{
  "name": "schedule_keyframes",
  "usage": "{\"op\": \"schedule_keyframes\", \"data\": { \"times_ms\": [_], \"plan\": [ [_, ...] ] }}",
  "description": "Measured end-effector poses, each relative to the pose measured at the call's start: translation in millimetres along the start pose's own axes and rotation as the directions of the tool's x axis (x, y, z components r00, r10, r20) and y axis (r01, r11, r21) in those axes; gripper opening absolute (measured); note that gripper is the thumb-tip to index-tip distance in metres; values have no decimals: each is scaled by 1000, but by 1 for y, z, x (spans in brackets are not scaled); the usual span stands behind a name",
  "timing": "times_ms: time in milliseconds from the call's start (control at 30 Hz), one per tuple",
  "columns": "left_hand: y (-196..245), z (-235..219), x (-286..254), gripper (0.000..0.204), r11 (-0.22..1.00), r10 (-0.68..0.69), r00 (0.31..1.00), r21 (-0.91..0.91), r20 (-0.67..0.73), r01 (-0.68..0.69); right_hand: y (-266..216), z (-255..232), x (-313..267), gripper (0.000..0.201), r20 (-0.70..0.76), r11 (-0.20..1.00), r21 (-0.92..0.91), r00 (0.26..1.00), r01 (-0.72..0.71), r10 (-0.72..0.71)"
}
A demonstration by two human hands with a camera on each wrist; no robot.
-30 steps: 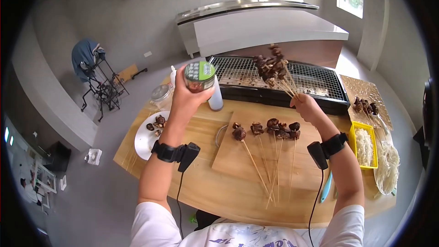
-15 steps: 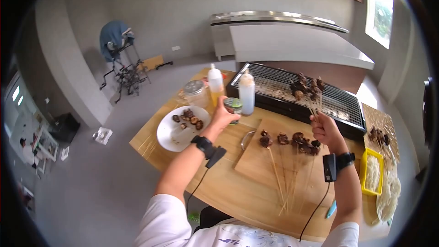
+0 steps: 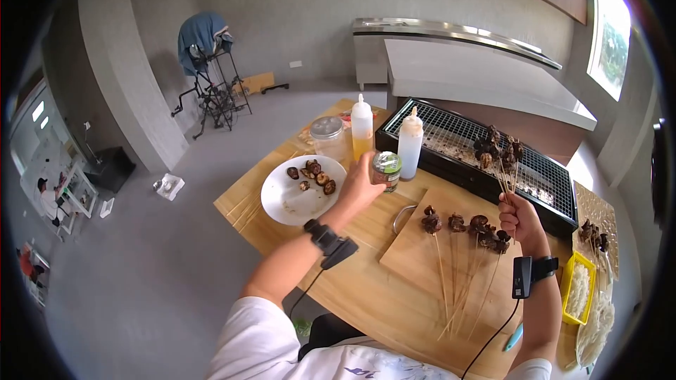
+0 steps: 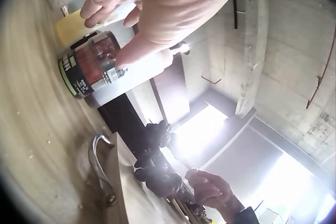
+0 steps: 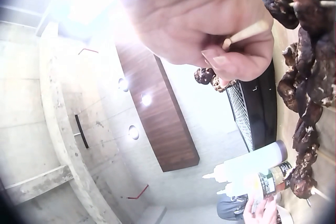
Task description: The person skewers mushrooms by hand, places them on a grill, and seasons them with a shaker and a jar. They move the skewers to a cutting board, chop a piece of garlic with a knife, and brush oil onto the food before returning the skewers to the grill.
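Observation:
My left hand (image 3: 358, 191) is beside a small seasoning jar (image 3: 386, 171) with a green and black label, which stands upright on the table. In the left wrist view the thumb tip is right at the jar's side, and the other fingers extend loosely past it. My right hand (image 3: 520, 217) grips a bunch of wooden skewers by their sticks. Dark mushrooms (image 3: 497, 149) on those skewers stick up in front of the grill. More mushroom skewers (image 3: 482, 225) lie on the wooden cutting board (image 3: 415, 260) between the hands.
Two squeeze bottles (image 3: 362, 127) and a lidded glass jar (image 3: 329, 137) stand behind the left hand, near a white plate (image 3: 282, 204) with loose mushrooms. A black grill (image 3: 451, 130) runs along the back. At right are a yellow basket (image 3: 569, 295) and more skewers (image 3: 591, 234).
My left hand has lowered the seasoning jar onto the table and its fingers have loosened. My right hand has come down, still holding the skewers upright. The head view has shifted left.

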State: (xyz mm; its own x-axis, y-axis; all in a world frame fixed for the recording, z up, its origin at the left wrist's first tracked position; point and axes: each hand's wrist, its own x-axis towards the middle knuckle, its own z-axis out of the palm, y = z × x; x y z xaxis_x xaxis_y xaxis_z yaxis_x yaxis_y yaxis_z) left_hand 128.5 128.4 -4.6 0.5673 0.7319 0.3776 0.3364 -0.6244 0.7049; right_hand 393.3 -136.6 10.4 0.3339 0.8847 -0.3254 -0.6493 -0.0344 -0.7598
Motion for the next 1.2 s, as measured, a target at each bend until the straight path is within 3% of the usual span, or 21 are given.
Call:
{"op": "schedule_keyframes", "data": {
  "times_ms": [33, 67, 100, 133, 233, 267, 333, 400, 467, 567, 733, 933, 1000, 1067, 1200],
  "plan": [
    [1, -15, -2, 68, 996, 67, 998, 64, 2, -67, 0, 3, -3, 22, -19, 1000, 3, 1000, 5, -5],
    [12, -38, 0, 60, 1000, 17, 1000, 20, 3, -17, 1, 3, -4, 22, -25, 1000, 9, 1000, 9, -9],
    [11, -56, 9, 60, 999, -11, 998, 50, -55, 14, 0, 3, -4, 22, 6, 1000, 18, 1000, 2, -2],
    [-1, -67, 24, 60, 994, -13, 980, 100, -197, 33, 0, 2, -5, 23, 37, 1000, 24, 999, -8, 7],
    [-39, -100, 67, 76, 952, -66, 972, 278, -227, 129, 2, 8, -7, 23, 35, 998, 65, 999, -3, 1],
    [-64, -103, 85, 96, 956, -161, 973, 218, -164, 195, 3, 9, -7, 23, 30, 998, 67, 1000, 2, -4],
    [-103, -94, 110, 108, 952, -242, 967, 172, -86, 253, 5, 7, -5, 23, 44, 995, 101, 999, -5, 1],
    [-147, -77, 134, 112, 972, -224, 973, 59, -61, 227, 6, 7, -5, 23, 59, 993, 117, 998, -10, 4],
    [-155, -68, 139, 117, 976, -213, 976, -55, -34, 211, 7, 10, -6, 23, 85, 991, 129, 996, -22, 11],
    [-141, -62, 132, 123, 928, -167, 985, -344, -39, 144, 8, 18, -10, 22, 49, 997, 78, 999, 5, -9],
    [-124, -61, 122, 113, 905, -198, 979, -394, -53, 162, 9, 23, -12, 22, 18, 999, 23, 999, 43, -43],
    [-145, -49, 133, 105, 948, -124, 981, -311, -151, 72, 10, 20, -11, 21, 1, 998, 50, 999, 34, -34],
    [-148, -46, 137, 101, 973, 50, 988, -215, -147, -81, 9, 15, -9, 22, 27, 996, 92, 1000, -14, 11],
    [-139, -48, 134, 98, 999, 11, 983, -29, -183, -16, 9, 8, -5, 22, 55, 996, 92, 998, -18, 13],
    [-114, -45, 129, 94, 989, -100, 964, 78, -247, 122, 8, 14, -7, 23, 13, 993, 120, 1000, -19, 17]
  ]
}}
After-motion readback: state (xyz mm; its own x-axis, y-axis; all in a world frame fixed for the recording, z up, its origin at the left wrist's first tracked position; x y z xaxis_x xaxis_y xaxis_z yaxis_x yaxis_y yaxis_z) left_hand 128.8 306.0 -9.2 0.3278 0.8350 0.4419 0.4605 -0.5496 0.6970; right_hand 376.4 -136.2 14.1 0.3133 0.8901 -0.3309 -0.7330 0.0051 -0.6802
